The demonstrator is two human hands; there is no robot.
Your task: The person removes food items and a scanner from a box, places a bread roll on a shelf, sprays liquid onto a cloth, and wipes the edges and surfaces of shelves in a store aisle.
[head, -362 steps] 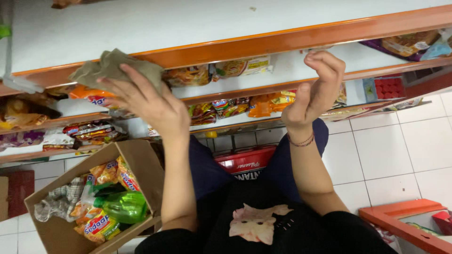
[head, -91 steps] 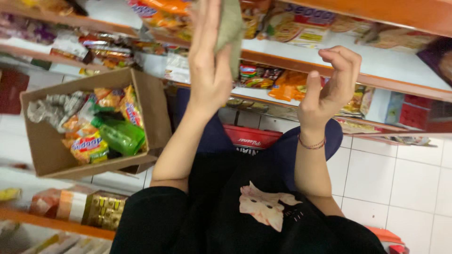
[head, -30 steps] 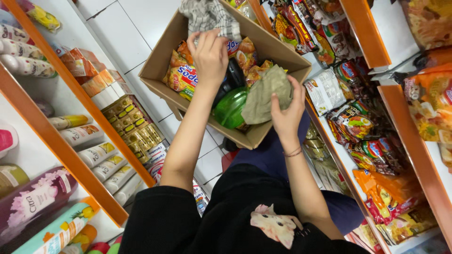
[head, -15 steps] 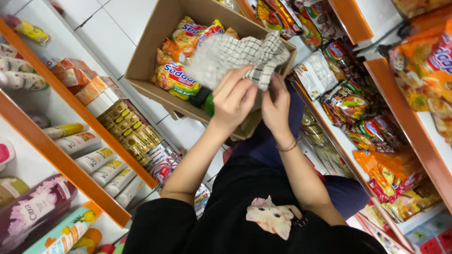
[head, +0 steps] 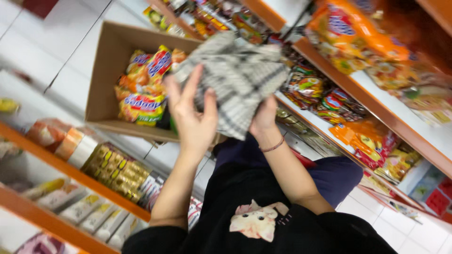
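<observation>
Holding a grey-and-white checked cloth [head: 235, 80] up in front of them, the person works with both hands raised over an open cardboard box [head: 108, 80]. The left hand [head: 193, 120] lies flat against the near side of the cloth, its fingers [head: 195, 84] spread wide and pointing upward, the thumb resting on the fabric. The right hand [head: 263, 117] grips the cloth's lower edge from beneath, its fingers closed into the folds and mostly hidden by the material; a thin bracelet [head: 273, 146] circles that wrist. The cloth is bunched and crumpled, hanging just above the box's right side and partly covering it.

Inside the box lie bright snack packets [head: 143, 87] in yellow, red and blue, packed close together, with a dark green item showing just below them near the left hand. The box sits on the white tiled floor [head: 56, 33] between two runs of orange-edged shelves. The shelf on the right [head: 376, 108] carries more orange and red snack bags, blurred by motion. The lower shelf on the left [head: 70, 174] holds rows of small gold-coloured packs [head: 115, 171] and pale bottles laid on their sides. The person wears a black top with a light cat-shaped patch [head: 256, 221] on the front.
</observation>
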